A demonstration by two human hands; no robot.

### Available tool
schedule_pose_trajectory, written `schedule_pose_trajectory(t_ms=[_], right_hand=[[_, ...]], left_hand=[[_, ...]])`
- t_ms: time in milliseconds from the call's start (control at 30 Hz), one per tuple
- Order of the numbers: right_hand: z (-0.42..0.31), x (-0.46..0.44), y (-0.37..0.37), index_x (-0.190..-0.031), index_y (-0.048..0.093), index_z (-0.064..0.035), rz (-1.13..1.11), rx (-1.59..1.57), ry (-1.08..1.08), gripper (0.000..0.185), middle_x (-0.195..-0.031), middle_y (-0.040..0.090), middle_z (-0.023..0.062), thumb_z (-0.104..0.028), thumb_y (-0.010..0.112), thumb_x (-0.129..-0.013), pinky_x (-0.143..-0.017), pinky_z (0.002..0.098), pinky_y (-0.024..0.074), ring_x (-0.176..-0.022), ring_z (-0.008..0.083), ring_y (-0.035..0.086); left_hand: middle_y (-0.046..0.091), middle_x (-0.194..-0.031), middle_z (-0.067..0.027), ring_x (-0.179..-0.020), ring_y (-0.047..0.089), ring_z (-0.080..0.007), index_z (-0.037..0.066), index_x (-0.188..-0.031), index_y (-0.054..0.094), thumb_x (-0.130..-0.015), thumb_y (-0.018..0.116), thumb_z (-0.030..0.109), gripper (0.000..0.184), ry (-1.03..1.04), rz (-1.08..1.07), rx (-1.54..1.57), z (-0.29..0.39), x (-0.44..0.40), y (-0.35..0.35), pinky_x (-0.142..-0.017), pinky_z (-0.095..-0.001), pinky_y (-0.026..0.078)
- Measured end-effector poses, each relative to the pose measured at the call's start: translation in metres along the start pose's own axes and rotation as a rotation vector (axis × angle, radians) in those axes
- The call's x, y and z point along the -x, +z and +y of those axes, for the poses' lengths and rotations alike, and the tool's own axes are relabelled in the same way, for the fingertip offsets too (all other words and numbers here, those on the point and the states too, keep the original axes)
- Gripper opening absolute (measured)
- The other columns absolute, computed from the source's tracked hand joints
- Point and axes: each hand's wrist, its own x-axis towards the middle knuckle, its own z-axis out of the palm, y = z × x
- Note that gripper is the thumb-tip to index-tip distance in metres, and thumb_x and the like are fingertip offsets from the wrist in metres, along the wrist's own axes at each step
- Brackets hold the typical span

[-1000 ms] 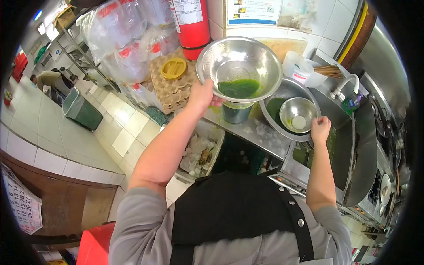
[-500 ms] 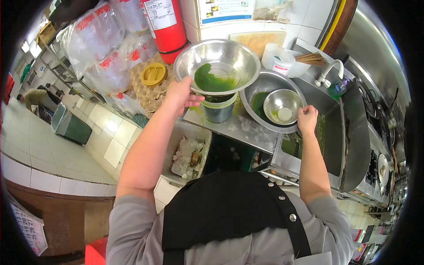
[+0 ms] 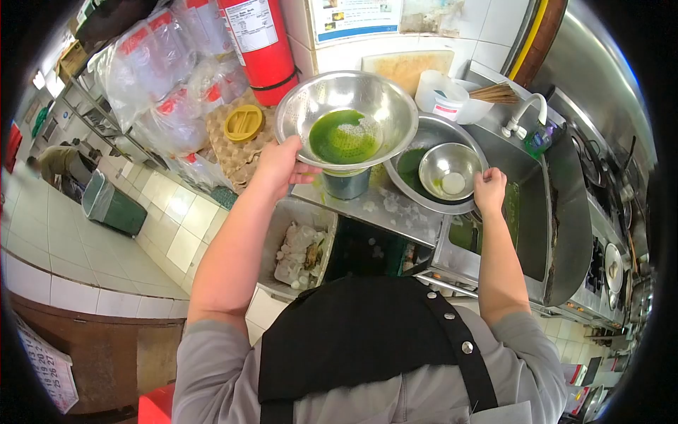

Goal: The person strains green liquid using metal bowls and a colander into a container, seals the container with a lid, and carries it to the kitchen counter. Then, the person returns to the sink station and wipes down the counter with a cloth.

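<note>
My left hand (image 3: 281, 168) grips the near-left rim of a large perforated metal colander (image 3: 395, 113), which holds green liquid (image 3: 339, 141) in its bottom. Below the colander stands a dark container (image 3: 346, 186) on the metal counter, partly hidden by it. The fingers of my right hand (image 3: 490, 189) are closed on the right rim of a small metal bowl (image 3: 455, 157). That small bowl is over a larger metal basin (image 3: 474, 138) with dark green contents. A round pale patch shows in the bottom of the small bowl.
Right of the basin is a sink (image 3: 528, 212) with a faucet (image 3: 526, 113) and green residue. A waste bin (image 3: 272, 233) stands below the counter. Behind are a red fire extinguisher (image 3: 265, 56), egg trays (image 3: 224, 152) with a yellow lid (image 3: 244, 123), and white tubs (image 3: 438, 95). A person (image 3: 56, 162) bends at far left.
The view has shifted, so the counter items appear further left. In the colander, the green liquid has changed shape and now spreads over the bottom. Both hands keep their hold.
</note>
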Motion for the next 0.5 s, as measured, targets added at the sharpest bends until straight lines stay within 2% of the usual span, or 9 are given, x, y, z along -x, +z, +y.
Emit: schedule_pose_trajectory(t_ms=[167, 267, 367, 400, 500], right_hand=[[0.004, -0.003, 0.002, -0.079, 0.054, -0.0041, 0.011, 0.003, -0.007, 0.022, -0.102, 0.055, 0.0184, -0.024, 0.065, -0.077, -0.088, 0.0411, 0.0445, -0.100, 0.0355, 0.053], [0.004, -0.003, 0.003, -0.081, 0.055, -0.0042, -0.001, 0.014, -0.015, 0.024, -0.104, 0.055, 0.0192, -0.025, 0.066, -0.076, -0.089, 0.0415, 0.0444, -0.100, 0.0361, 0.053], [0.010, -0.005, 0.004, -0.083, 0.056, -0.0047, -0.007, 0.053, -0.018, 0.026, -0.108, 0.054, 0.0209, -0.026, 0.068, -0.076, -0.091, 0.0426, 0.0444, -0.103, 0.0381, 0.054], [0.006, -0.003, 0.003, -0.084, 0.057, -0.0051, 0.008, 0.053, 0.009, 0.026, -0.111, 0.054, 0.0217, -0.027, 0.068, -0.076, -0.093, 0.0426, 0.0442, -0.106, 0.0387, 0.053], [0.003, -0.002, -0.001, -0.085, 0.058, -0.0057, -0.003, 0.067, 0.025, 0.026, -0.111, 0.055, 0.0216, -0.029, 0.067, -0.077, -0.093, 0.0434, 0.0445, -0.106, 0.0390, 0.054]], left_hand=[[0.065, -0.101, -0.0191, -0.078, 0.069, -0.0287, -0.007, -0.119, 0.048, -0.086, 0.047, 0.021, 0.043, -0.008, -0.048, -0.018, 0.003, 0.008, -0.001, -0.061, -0.0381, 0.056], [0.065, -0.102, -0.0183, -0.078, 0.069, -0.0285, -0.005, -0.121, 0.048, -0.088, 0.050, 0.028, 0.047, -0.030, -0.050, 0.006, 0.006, 0.013, -0.002, -0.060, -0.0385, 0.056], [0.064, -0.103, -0.0170, -0.078, 0.069, -0.0283, -0.001, -0.123, 0.048, -0.089, 0.053, 0.039, 0.053, -0.055, -0.061, 0.015, -0.001, 0.006, -0.005, -0.058, -0.0376, 0.055], [0.061, -0.112, -0.0179, -0.076, 0.069, -0.0275, 0.003, -0.128, 0.046, -0.090, 0.051, 0.051, 0.062, -0.077, -0.104, 0.019, -0.008, -0.002, -0.010, -0.057, -0.0357, 0.054], [0.055, -0.122, -0.0200, -0.075, 0.068, -0.0267, 0.006, -0.135, 0.040, -0.090, 0.045, 0.060, 0.071, -0.026, -0.071, 0.069, -0.007, 0.012, -0.008, -0.058, -0.0346, 0.053]])
